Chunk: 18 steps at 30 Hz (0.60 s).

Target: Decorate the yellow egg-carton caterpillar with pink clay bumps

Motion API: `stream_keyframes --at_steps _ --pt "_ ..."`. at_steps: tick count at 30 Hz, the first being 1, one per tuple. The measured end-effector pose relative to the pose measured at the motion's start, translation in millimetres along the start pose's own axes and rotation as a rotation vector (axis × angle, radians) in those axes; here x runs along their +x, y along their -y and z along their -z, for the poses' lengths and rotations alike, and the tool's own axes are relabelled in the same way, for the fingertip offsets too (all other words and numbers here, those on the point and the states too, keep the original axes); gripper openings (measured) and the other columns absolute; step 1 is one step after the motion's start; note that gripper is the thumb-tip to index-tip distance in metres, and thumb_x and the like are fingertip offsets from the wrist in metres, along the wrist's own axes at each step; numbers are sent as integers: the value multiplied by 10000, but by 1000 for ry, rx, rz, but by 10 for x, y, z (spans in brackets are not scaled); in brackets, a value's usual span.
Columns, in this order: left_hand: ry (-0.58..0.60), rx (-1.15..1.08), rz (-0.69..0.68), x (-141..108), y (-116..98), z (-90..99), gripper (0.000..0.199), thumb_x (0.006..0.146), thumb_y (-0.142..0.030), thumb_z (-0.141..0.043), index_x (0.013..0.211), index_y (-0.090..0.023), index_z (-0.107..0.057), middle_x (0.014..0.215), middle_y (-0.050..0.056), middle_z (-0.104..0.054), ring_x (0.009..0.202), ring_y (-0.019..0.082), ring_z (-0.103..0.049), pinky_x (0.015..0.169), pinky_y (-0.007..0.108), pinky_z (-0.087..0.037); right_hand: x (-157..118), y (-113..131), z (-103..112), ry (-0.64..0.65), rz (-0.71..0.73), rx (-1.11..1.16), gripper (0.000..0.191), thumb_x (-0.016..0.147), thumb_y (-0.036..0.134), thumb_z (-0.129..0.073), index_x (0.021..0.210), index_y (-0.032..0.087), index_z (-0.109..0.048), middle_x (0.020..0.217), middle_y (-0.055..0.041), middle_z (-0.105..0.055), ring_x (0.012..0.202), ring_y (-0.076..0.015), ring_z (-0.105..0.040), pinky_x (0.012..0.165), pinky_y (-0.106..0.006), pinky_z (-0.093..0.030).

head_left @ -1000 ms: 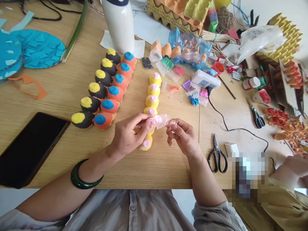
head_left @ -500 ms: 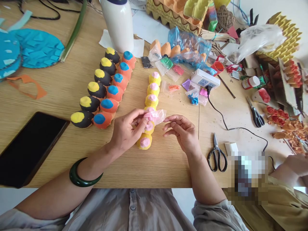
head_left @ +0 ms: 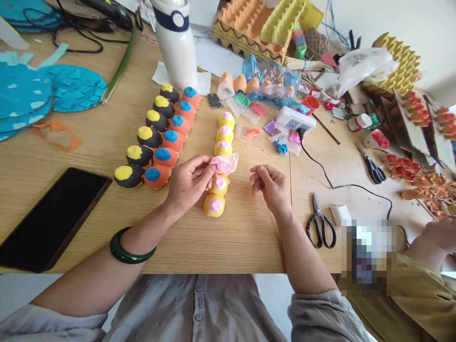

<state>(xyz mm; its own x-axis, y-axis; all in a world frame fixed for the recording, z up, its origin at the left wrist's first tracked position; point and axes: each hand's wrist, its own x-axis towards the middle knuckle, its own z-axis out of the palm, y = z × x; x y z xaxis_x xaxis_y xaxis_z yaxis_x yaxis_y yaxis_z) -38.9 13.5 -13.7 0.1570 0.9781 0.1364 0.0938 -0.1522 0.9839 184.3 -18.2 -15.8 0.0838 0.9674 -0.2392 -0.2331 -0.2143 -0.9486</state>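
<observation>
My left hand [head_left: 190, 183] pinches a small clear plastic bag [head_left: 228, 164] with pink clay inside. The bag hangs over the middle of a row of yellow egg-carton cups [head_left: 218, 185], each visible one topped with a pink dab. To the right of that row, my right hand [head_left: 270, 186] is raised with its fingers curled in and thumb against them; whether anything tiny is between them I cannot make out. Left of the yellow row stand orange cups with blue tops [head_left: 171, 138] and black cups with yellow tops [head_left: 149, 137].
A dark phone [head_left: 53, 216] lies at left. Scissors [head_left: 320, 223] lie right of my right hand, near a power strip [head_left: 296, 118] with a trailing cable. A white bottle [head_left: 176, 52] stands behind the cups. A co-worker's hand [head_left: 440, 232] is at far right.
My right hand has drawn away from the bag, and its fingers have curled in. My left hand keeps the bag over the yellow row. The camera view has shifted slightly.
</observation>
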Motion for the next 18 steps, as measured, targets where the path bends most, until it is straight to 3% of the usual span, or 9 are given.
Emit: stream_keyframes --at_steps 2,5,8,12,15,18 --pt "-8 3 -26 -5 5 -14 160 944 -335 -684 890 -186 -711 634 -21 -693 479 91 -573 489 209 -475 14 -9 2 15 7 70 214 789 351 -836 889 179 -758 764 -6 -740 522 -96 -628 419 -205 -529" --pt "-19 23 -61 -16 17 -29 150 943 -328 -681 913 -185 -716 628 -24 -691 500 102 -600 522 214 -506 24 -18 9 62 -17 139 45 729 141 -710 742 165 -746 734 2 -688 568 -82 -582 440 -179 -533" --pt "-27 51 -82 -22 37 -32 161 948 -340 -675 915 -187 -714 621 -26 -690 506 106 -610 537 216 -519 28 -16 19 115 -60 208 143 732 69 -626 708 165 -730 705 7 -678 568 -77 -562 465 -162 -551" --pt "-21 76 -81 -13 60 -25 171 951 -354 -667 920 -193 -715 676 -13 -728 523 106 -622 553 215 -529 31 16 10 172 -146 304 249 813 18 -591 897 170 -770 966 -42 -834 775 -115 -741 668 -197 -668" --pt "-25 97 -90 -4 76 -15 180 956 -364 -663 915 -197 -715 700 -5 -742 535 108 -634 566 215 -537 23 55 -15 182 -185 322 305 902 0 -532 973 174 -772 1096 -62 -859 922 -135 -805 803 -221 -688" --pt "-21 116 -103 1 94 -8 181 962 -362 -656 904 -200 -710 721 1 -750 545 109 -641 578 217 -539 14 80 -37 171 -207 317 294 994 45 -511 1031 165 -777 1071 -69 -869 855 -127 -821 745 -197 -682"
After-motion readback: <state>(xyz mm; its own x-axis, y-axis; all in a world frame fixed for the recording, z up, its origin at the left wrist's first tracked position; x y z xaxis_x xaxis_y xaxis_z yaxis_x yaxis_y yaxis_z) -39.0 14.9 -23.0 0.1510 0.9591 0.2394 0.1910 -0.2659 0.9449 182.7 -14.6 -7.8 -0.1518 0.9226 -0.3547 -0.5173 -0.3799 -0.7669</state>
